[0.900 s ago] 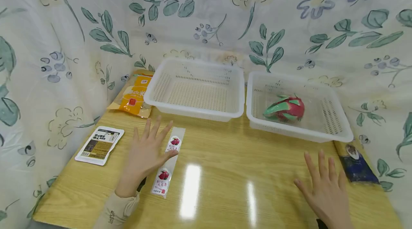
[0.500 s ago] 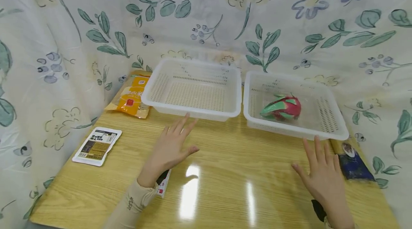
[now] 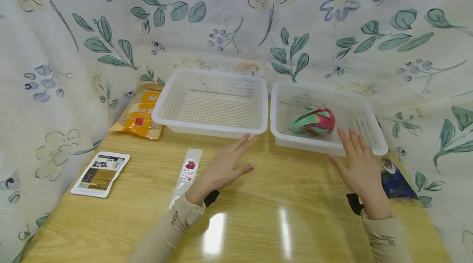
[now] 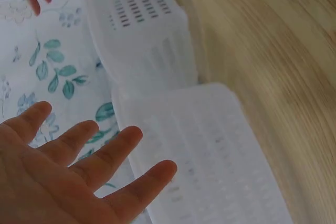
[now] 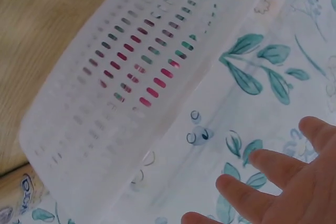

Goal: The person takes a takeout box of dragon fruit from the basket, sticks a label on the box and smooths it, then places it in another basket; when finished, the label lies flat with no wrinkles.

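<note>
So the dragon fruit is sitting inside the right basket, leafy end pointing left. Right hand is up by that basket's front rim, fingers straight and spread; can't tell if they're touching it. Left hand is near the left basket's front edge, fingers straight and fanned too. Sticker strip lies by the left forearm, white packet further left, orange packet beside the left basket.

Left hand outstretched, right hand outstretched, both seemingly raised
</note>
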Tool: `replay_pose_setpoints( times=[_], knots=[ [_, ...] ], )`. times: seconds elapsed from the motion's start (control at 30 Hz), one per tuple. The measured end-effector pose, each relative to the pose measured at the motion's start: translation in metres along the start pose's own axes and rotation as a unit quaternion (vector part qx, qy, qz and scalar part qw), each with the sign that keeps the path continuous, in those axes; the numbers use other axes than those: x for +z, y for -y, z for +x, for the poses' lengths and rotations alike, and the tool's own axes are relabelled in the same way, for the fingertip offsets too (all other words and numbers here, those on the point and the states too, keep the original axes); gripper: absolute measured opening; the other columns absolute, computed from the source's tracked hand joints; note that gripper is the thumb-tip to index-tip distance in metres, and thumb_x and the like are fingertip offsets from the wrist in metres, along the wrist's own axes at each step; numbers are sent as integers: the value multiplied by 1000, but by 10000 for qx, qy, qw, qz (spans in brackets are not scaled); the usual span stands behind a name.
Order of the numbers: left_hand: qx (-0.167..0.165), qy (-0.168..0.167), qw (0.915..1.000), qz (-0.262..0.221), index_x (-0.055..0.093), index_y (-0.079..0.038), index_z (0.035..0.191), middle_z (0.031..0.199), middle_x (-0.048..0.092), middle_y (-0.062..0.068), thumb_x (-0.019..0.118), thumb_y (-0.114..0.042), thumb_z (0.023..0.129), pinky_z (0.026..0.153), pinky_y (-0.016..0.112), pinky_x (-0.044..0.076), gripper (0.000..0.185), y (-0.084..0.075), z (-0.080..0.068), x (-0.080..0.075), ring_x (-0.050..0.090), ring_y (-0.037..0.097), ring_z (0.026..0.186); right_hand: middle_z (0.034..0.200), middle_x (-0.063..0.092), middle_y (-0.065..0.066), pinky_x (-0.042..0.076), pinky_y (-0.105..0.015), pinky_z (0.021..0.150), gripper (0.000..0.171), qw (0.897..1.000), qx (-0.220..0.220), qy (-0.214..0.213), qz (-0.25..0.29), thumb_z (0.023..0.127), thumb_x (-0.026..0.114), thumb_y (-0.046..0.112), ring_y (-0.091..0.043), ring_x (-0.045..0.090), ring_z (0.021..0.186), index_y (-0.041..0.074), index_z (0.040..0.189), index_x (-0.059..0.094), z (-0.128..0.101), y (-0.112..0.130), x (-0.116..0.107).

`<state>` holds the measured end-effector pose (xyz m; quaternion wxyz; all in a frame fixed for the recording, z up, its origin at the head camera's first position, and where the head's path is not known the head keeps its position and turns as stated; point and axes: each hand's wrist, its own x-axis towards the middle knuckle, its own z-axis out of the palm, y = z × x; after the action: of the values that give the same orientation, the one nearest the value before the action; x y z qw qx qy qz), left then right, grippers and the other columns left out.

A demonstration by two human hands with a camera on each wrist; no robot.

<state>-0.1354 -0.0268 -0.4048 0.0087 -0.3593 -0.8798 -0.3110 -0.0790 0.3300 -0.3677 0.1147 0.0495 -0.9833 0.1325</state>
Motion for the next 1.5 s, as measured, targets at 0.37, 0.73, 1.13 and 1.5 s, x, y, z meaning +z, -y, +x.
replay_pose_setpoints(
  times=[0.37, 0.73, 1.13, 1.5],
  knots=[
    [179, 85, 9739, -2263, 23, -11, 154, 162, 16, 17, 10, -82, 83, 117, 61, 17, 101, -12, 48, 33, 13, 35, 150, 159, 16, -28, 18, -66, 111, 73, 9977, 67, 292, 614, 101, 38, 52, -49, 17, 144, 15, 157, 11, 45, -5, 2],
    [-364, -224, 9805, -1917, 24, -12, 154, 162, 11, 19, 7, -83, 81, 115, 64, 20, 104, -19, 77, 63, 14, 40, 149, 159, 3, -31, 11, -67, 114, 77, 9898, 473, 1146, 707, 101, 24, 59, -55, 10, 142, 12, 157, -1, 82, -12, -6],
    [-787, -650, 9681, -2290, 20, -7, 154, 163, 0, 18, 6, -86, 78, 108, 66, 32, 110, -30, 97, 86, 13, 43, 148, 159, -9, -29, 6, -71, 112, 79, 9652, 1019, 2121, 1140, 100, 18, 61, -54, -3, 144, 13, 155, -12, 116, -35, -8],
    [-785, -830, 9602, -2548, 22, -8, 154, 164, -1, 15, 8, -84, 82, 107, 66, 33, 105, -35, 104, 91, 18, 43, 147, 155, -27, -28, 12, -77, 106, 82, 9163, 1475, 3046, 2141, 100, 15, 58, -56, -13, 141, 5, 150, -24, 147, -56, -21]
  ],
)
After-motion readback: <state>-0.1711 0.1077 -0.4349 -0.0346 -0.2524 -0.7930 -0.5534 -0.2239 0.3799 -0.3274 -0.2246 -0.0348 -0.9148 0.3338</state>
